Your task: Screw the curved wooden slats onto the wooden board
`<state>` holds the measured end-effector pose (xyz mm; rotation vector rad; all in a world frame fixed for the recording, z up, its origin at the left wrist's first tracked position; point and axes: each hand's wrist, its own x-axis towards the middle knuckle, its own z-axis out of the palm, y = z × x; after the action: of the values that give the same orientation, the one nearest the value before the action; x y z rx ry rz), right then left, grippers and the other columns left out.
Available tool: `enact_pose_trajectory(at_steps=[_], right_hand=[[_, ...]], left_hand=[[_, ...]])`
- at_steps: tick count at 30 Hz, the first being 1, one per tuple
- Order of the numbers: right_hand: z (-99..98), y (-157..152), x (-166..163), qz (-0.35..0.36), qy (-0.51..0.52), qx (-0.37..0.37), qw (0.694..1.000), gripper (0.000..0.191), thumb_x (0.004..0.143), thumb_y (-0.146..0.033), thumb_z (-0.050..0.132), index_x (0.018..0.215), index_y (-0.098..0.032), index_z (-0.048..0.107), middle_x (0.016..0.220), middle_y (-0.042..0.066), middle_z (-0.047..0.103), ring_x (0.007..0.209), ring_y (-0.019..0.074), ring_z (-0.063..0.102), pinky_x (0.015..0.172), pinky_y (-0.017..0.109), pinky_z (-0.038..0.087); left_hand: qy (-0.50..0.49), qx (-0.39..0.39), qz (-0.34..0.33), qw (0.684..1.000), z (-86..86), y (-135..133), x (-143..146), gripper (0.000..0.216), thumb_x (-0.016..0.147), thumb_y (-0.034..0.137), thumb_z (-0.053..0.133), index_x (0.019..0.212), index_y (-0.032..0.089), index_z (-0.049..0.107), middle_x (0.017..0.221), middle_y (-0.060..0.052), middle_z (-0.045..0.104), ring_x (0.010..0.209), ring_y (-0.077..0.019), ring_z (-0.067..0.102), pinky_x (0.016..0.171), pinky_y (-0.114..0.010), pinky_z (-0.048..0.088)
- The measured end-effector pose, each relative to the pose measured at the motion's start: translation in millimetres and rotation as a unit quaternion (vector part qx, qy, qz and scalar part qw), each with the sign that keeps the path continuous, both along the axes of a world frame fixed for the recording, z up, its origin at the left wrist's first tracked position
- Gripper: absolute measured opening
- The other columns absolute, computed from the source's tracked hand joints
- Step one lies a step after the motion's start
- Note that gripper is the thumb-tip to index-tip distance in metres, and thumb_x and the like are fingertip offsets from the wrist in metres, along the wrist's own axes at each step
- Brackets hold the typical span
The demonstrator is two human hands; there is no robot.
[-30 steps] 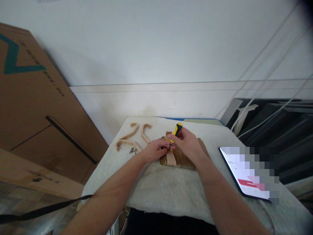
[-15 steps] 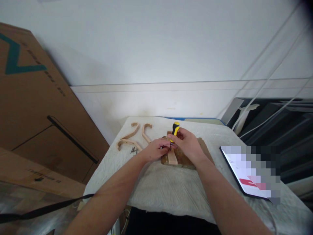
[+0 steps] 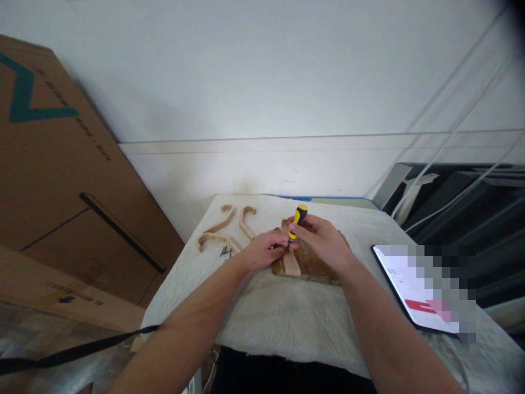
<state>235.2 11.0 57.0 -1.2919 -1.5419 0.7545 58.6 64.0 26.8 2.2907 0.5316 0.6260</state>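
In my right hand [image 3: 322, 239] is a yellow and black screwdriver [image 3: 301, 214], tilted with its handle up and its tip down. The tip meets a pale bent wooden piece [image 3: 291, 265] that lies on a brown wooden board [image 3: 318, 269]. My left hand [image 3: 262, 253] is closed at the screwdriver's tip, fingers pinched beside the wooden piece; what they grip is too small to make out. Left of that hand lie a few dark screws [image 3: 226, 251] and several pale curved wooden hooks [image 3: 217, 236].
A white cloth [image 3: 287, 323] covers the table. To the right lies a tablet [image 3: 410, 290] with a lit screen, partly blurred out. A large cardboard box [image 3: 90, 180] leans at the left, and a white wall [image 3: 262, 82] rises behind. Dark panels [image 3: 463, 197] stand at the right.
The screwdriver's handle has tilted a little to the right, and my right hand has shifted right with it. My left hand stays at the tip. The view has moved slightly.
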Motion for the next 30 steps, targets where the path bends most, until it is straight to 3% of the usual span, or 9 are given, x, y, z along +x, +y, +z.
enact_pose_trajectory(at_steps=[3, 7, 9, 14, 16, 21, 25, 27, 30], right_hand=[[1.8, -1, 7, 0.076, -0.001, -0.010, 0.997, 0.028, 0.083, -0.045, 0.057, 0.091, -0.020, 0.068, 0.092, 0.005, 0.071, 0.086, 0.0211, 0.064, 0.078, 0.034, 0.046], [-1.0, 3, 0, -0.097, -0.114, -0.009, 0.989, 0.032, 0.072, -0.050, 0.068, 0.067, -0.021, 0.054, 0.063, 0.000, 0.059, 0.060, 0.0165, 0.054, 0.058, 0.029, 0.039], [-2.8, 5, -4, -0.126, -0.117, -0.001, 0.985, 0.037, 0.072, -0.053, 0.067, 0.064, -0.022, 0.049, 0.058, -0.002, 0.054, 0.057, 0.0153, 0.050, 0.056, 0.029, 0.036], [-1.8, 3, -1, -0.034, -0.003, 0.000, 0.999, 0.029, 0.080, -0.049, 0.058, 0.090, -0.021, 0.060, 0.087, 0.005, 0.067, 0.078, 0.0187, 0.061, 0.068, 0.031, 0.045], [-1.1, 2, -2, -0.006, 0.010, -0.008, 1.000, 0.030, 0.078, -0.048, 0.061, 0.091, -0.020, 0.061, 0.087, 0.005, 0.068, 0.079, 0.0196, 0.062, 0.069, 0.031, 0.046], [-0.7, 3, -6, -0.153, -0.054, -0.002, 0.987, 0.037, 0.068, -0.053, 0.070, 0.075, -0.020, 0.056, 0.068, 0.002, 0.062, 0.062, 0.0178, 0.055, 0.058, 0.031, 0.041], [2.3, 1, 4, 0.005, 0.052, 0.004, 0.999, 0.030, 0.080, -0.048, 0.059, 0.089, -0.020, 0.064, 0.089, 0.006, 0.069, 0.084, 0.0201, 0.063, 0.075, 0.033, 0.046], [3.3, 0, 8, 0.036, 0.050, -0.011, 0.998, 0.030, 0.077, -0.047, 0.063, 0.088, -0.020, 0.064, 0.089, 0.006, 0.069, 0.085, 0.0207, 0.063, 0.076, 0.033, 0.047], [2.0, 2, 7, -0.092, -0.042, -0.012, 0.995, 0.034, 0.070, -0.051, 0.070, 0.075, -0.020, 0.058, 0.071, 0.003, 0.064, 0.069, 0.0195, 0.059, 0.066, 0.034, 0.045]], left_hand=[[0.007, -0.005, 0.006, 1.000, 0.8, -1, 0, 0.029, 0.080, 0.006, 0.048, 0.094, 0.016, 0.071, 0.092, -0.003, 0.070, 0.090, -0.0160, 0.058, 0.086, -0.026, 0.042], [0.001, -0.003, 0.000, 1.000, -0.4, 0, 1, 0.024, 0.077, 0.006, 0.049, 0.084, 0.014, 0.070, 0.082, -0.002, 0.067, 0.083, -0.0154, 0.056, 0.079, -0.025, 0.042], [-0.009, -0.010, -0.002, 1.000, -1.6, 1, 1, 0.025, 0.077, 0.006, 0.048, 0.086, 0.014, 0.070, 0.085, -0.003, 0.067, 0.085, -0.0158, 0.057, 0.081, -0.026, 0.042], [-0.001, -0.016, 0.000, 1.000, -2.9, 2, 0, 0.029, 0.080, 0.008, 0.048, 0.096, 0.016, 0.071, 0.092, -0.004, 0.070, 0.089, -0.0165, 0.057, 0.085, -0.027, 0.042], [0.001, -0.007, -0.006, 1.000, -2.3, 2, 0, 0.028, 0.081, 0.009, 0.048, 0.095, 0.016, 0.071, 0.089, -0.003, 0.068, 0.087, -0.0162, 0.056, 0.083, -0.026, 0.042], [0.001, 0.004, -0.014, 1.000, -1.3, 1, 0, 0.023, 0.083, 0.012, 0.049, 0.087, 0.015, 0.071, 0.086, -0.003, 0.067, 0.087, -0.0164, 0.055, 0.083, -0.026, 0.042], [-0.005, -0.002, -0.007, 1.000, -1.6, 1, 0, 0.029, 0.083, 0.011, 0.048, 0.100, 0.015, 0.072, 0.085, -0.003, 0.068, 0.084, -0.0164, 0.055, 0.082, -0.027, 0.041], [-0.005, -0.001, -0.007, 1.000, -1.4, 1, 0, 0.029, 0.082, 0.010, 0.049, 0.099, 0.014, 0.072, 0.082, -0.003, 0.067, 0.081, -0.0160, 0.055, 0.080, -0.026, 0.041], [-0.008, -0.005, -0.014, 1.000, -1.1, 0, 0, 0.027, 0.081, 0.009, 0.049, 0.095, 0.013, 0.072, 0.083, -0.004, 0.067, 0.082, -0.0158, 0.056, 0.080, -0.026, 0.041]])
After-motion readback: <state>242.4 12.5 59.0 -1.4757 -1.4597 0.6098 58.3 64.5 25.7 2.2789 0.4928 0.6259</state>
